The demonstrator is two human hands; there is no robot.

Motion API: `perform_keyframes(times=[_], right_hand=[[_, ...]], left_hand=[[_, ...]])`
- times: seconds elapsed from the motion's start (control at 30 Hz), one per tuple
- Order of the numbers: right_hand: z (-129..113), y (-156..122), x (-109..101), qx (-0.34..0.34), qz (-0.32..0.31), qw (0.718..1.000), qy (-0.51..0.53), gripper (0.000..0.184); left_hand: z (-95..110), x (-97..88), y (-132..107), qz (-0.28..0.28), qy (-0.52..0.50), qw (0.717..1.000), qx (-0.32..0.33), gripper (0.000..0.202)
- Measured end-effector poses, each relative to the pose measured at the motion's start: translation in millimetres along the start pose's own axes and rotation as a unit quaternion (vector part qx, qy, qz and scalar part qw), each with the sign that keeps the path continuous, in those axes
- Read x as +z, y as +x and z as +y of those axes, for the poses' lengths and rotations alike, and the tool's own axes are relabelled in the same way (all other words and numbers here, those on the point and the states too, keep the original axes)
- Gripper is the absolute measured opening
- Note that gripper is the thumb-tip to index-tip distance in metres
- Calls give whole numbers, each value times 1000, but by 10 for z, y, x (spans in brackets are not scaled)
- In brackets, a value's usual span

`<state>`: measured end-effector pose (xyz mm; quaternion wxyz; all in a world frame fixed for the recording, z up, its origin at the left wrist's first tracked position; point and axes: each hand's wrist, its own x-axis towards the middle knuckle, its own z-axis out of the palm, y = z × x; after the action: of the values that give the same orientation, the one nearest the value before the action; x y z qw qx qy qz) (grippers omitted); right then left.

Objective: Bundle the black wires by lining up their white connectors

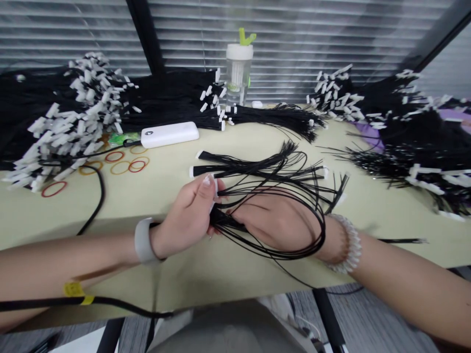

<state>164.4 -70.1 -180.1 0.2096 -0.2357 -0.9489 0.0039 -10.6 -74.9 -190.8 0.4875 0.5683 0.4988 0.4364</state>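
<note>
In the middle of the head view, my left hand is closed around the white-connector end of a black wire harness. The harness wires bend round in a wide loop to the right. My right hand reaches through this loop, its fingers pinched on the wires close to the left hand. Part of the right hand lies behind the wires, and its fingertips are partly hidden. Just beyond the hands, more black wire harnesses with white end connectors lie on the table.
Large heaps of harnesses with white connectors stand at left, and another heap at right. A white power bank, rubber bands and a clear bottle sit on the pale table. A black cable crosses the front.
</note>
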Motion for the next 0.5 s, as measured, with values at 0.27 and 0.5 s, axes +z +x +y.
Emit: perform_keyframes(times=[0.27, 0.5], right_hand=[[-10, 11, 7, -15, 19, 999, -22, 21], [-40, 43, -18, 10, -11, 999, -49, 18]], left_hand=[[-65, 5, 1, -10, -20, 1000, -6, 40], [-21, 8, 7, -28, -6, 1000, 4, 38]])
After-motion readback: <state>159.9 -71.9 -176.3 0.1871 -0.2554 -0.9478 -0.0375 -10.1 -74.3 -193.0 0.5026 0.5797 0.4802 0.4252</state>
